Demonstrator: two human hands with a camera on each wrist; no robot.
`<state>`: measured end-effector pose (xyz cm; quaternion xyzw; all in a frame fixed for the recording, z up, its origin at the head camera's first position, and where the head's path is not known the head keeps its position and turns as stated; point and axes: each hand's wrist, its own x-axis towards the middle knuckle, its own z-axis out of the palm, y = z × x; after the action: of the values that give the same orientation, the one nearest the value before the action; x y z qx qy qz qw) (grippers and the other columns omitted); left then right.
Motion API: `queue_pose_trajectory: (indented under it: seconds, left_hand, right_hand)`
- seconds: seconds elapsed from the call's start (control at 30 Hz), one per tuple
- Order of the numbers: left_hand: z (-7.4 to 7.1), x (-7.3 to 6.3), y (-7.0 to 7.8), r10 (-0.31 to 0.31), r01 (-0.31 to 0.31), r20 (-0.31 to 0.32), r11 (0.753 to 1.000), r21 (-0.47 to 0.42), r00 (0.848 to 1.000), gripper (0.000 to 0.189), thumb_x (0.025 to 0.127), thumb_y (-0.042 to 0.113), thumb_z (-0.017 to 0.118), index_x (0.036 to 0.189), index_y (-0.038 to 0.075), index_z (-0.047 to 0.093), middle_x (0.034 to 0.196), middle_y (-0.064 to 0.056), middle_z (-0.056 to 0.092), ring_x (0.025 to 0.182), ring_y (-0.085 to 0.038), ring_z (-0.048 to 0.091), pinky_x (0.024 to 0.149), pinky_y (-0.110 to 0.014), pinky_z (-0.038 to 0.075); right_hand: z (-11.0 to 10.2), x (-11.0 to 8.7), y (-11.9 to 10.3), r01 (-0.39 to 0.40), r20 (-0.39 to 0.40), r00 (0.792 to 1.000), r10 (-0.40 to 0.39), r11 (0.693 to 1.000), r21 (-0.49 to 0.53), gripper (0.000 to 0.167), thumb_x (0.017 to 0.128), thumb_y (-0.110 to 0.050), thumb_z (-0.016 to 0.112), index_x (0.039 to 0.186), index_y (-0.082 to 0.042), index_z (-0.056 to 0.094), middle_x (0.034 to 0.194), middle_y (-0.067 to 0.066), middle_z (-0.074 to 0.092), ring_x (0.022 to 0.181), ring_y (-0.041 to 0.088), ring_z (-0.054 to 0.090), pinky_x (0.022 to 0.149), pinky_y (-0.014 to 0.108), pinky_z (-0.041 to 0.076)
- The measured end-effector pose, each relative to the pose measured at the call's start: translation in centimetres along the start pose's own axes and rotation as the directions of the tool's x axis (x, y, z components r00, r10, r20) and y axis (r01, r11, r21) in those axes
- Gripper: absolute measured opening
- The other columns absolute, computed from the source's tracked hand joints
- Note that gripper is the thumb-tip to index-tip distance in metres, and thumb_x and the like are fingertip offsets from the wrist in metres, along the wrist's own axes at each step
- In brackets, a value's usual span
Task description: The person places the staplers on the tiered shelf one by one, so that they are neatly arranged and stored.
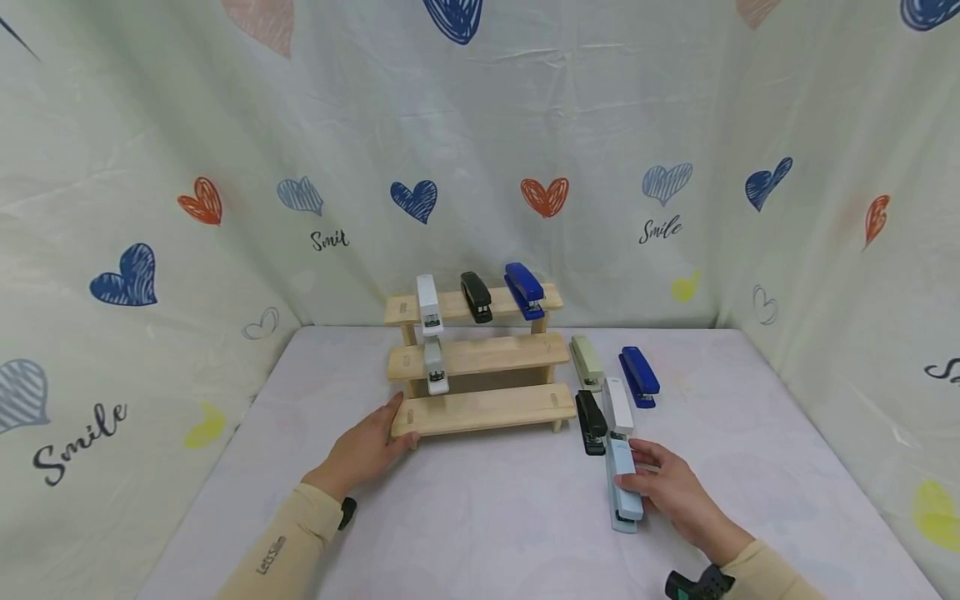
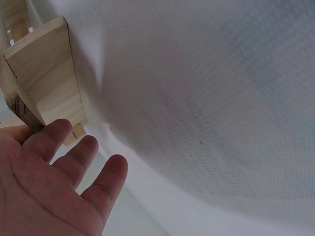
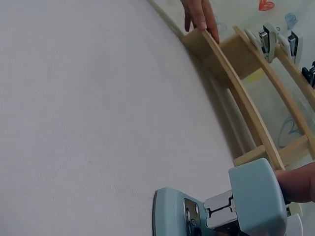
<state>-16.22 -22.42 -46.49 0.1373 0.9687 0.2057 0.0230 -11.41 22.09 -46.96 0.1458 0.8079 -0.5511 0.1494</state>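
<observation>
A three-step wooden rack [image 1: 483,408] stands on the table. My left hand [image 1: 366,446] grips the left end of its lowest shelf; in the left wrist view the other fingers [image 2: 113,172] spread past the board. A light blue stapler [image 1: 621,483] lies on the table right of the rack, and my right hand [image 1: 671,487] holds it from the right side, thumb across its top. On the rack's top shelf sit a white stapler [image 1: 428,302], a black stapler [image 1: 476,296] and a blue stapler [image 1: 524,289]. A grey-white stapler [image 1: 435,365] rests on the middle shelf's left end.
Close beyond the light blue stapler lie a white stapler [image 1: 617,406], a black stapler [image 1: 591,422], a pale green stapler [image 1: 587,362] and a blue stapler [image 1: 639,377]. A curtain [image 1: 495,108] printed with hearts hangs behind the table [image 1: 480,517] and along both sides.
</observation>
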Motion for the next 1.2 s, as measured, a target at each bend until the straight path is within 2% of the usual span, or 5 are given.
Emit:
queue_pose_trajectory:
  seconds: [0.23,0.43,0.73,1.2]
  left_hand:
    - [0.06,0.01,0.05,0.016,-0.016,-0.010,1.000,0.000,1.000,0.083,0.100,0.049,0.057,0.154,-0.007,0.026,0.147,-0.030,0.042,0.133,-0.044,0.044,0.104,-0.055,0.040]
    - [0.05,-0.15,0.20,0.018,-0.018,-0.016,1.000,0.006,1.000,0.083,0.100,0.049,0.057,0.153,-0.008,0.028,0.145,-0.031,0.044,0.132,-0.045,0.046,0.103,-0.055,0.041]
    - [-0.27,-0.23,0.55,-0.003,0.003,-0.007,1.000,0.001,1.000,0.080,0.100,0.045,0.058,0.153,-0.007,0.028,0.146,-0.030,0.044,0.132,-0.044,0.045,0.103,-0.055,0.041]
    - [-0.14,-0.12,0.33,-0.011,0.011,-0.001,1.000,0.002,1.000,0.080,0.100,0.045,0.058,0.153,-0.007,0.027,0.146,-0.031,0.043,0.133,-0.044,0.044,0.104,-0.055,0.040]
  right_hand:
    - [0.04,-0.18,0.13,0.022,-0.007,1.000,-0.022,0.999,0.028,0.081,0.086,-0.008,0.077,0.153,-0.002,0.031,0.148,0.030,0.034,0.130,0.048,0.042,0.098,0.058,0.046]
    - [-0.10,-0.44,0.13,0.059,0.005,0.998,-0.060,0.998,0.024,0.070,0.087,-0.001,0.073,0.150,-0.003,0.042,0.151,0.031,0.034,0.132,0.049,0.041,0.100,0.060,0.041]
    - [-0.42,-0.57,-0.14,0.043,0.023,0.999,-0.043,0.999,0.023,0.066,0.088,0.001,0.071,0.149,-0.001,0.045,0.149,0.036,0.034,0.133,0.051,0.039,0.100,0.061,0.040]
    - [-0.82,-0.26,0.01,0.024,0.038,0.999,-0.026,0.999,0.040,0.068,0.088,0.000,0.070,0.150,-0.005,0.044,0.155,0.033,0.024,0.137,0.052,0.031,0.104,0.062,0.034]
